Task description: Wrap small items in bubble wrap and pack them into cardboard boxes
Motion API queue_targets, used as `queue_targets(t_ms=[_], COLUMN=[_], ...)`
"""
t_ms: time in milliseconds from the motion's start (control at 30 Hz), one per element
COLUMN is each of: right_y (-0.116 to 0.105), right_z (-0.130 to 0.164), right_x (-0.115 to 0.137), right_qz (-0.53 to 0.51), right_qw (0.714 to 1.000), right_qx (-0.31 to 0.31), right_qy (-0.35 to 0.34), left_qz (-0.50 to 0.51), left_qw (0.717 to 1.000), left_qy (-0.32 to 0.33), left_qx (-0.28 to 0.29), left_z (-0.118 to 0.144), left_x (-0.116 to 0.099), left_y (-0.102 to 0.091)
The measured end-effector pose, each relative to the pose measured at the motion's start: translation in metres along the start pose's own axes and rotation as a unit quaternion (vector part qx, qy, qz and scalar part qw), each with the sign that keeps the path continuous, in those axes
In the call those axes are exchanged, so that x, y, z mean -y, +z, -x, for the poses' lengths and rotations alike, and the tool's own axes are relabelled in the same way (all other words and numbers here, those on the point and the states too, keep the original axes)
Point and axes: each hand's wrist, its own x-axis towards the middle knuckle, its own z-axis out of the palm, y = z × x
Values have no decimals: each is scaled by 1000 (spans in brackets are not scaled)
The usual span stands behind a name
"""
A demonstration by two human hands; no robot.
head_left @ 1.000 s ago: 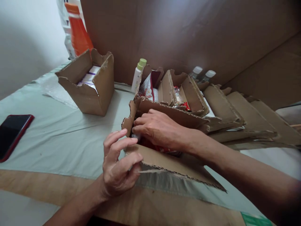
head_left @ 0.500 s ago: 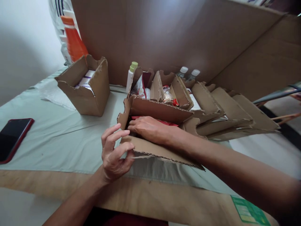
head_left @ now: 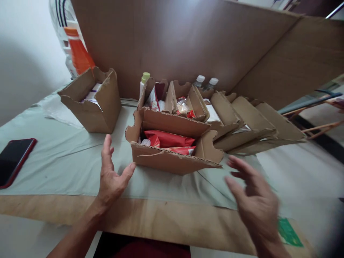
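A rough-cut cardboard box (head_left: 172, 161) stands on the pale green cloth (head_left: 67, 161) in front of me, with red packets (head_left: 168, 138) lying inside it. My left hand (head_left: 111, 177) is open just left of the box, thumb close to its front corner, holding nothing. My right hand (head_left: 254, 202) hovers open and blurred to the right of the box, clear of it and empty.
Behind the front box stand more cardboard boxes (head_left: 188, 102) with packets and small bottles (head_left: 205, 82). A separate box (head_left: 94, 104) sits at the left, an orange bottle (head_left: 77, 50) behind it. A red-cased phone (head_left: 13, 159) lies far left. A big cardboard sheet (head_left: 188, 43) forms the back wall.
My right hand came out of the front box and pulled back to the right. My left hand let go of the box's front flap and opened. The flap now stands upright.
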Motion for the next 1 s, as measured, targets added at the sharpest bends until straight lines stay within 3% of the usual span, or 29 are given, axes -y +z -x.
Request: queue_targets(t_ms=[67,133,200,267,367,467,533,633,700,767,833,900,1000], right_y=[25,55,76,82,63,39,34,39,36,22,5,-6,8], right_z=[10,6,-1,0,24,55,62,42,21,10,13,25,43], right_x=[-19,-25,-26,-27,-37,-37,-21,11,21,16,3,-6,-1], right_qz=[-30,-81,-129,-154,-151,-125,-115,-127,-143,-148,-138,-132,-151], right_qw=[996,988,982,979,981,986,988,988,987,989,988,984,987], right_qx=[67,108,124,116,83,71,82,89,68,16,-63,-113,-46], right_qy=[55,69,67,67,84,88,65,16,0,0,11,26,35], left_qz=[11,42,90,127,122,86,65,78,106,121,111,99,92], left_qw=[998,992,982,972,972,972,975,985,985,983,982,980,985], left_qy=[-52,-83,-98,-104,-91,-80,-87,-84,-61,-24,10,21,-29], left_qx=[46,89,135,168,179,204,191,131,119,133,156,173,140], left_z=[-1,-7,-13,-14,4,36,48,38,21,8,5,9,24], left_x=[10,16,17,11,-9,-26,-30,-36,-48,-66,-83,-90,-76], left_y=[4,13,26,37,42,24,4,-13,-5,17,40,51,34])
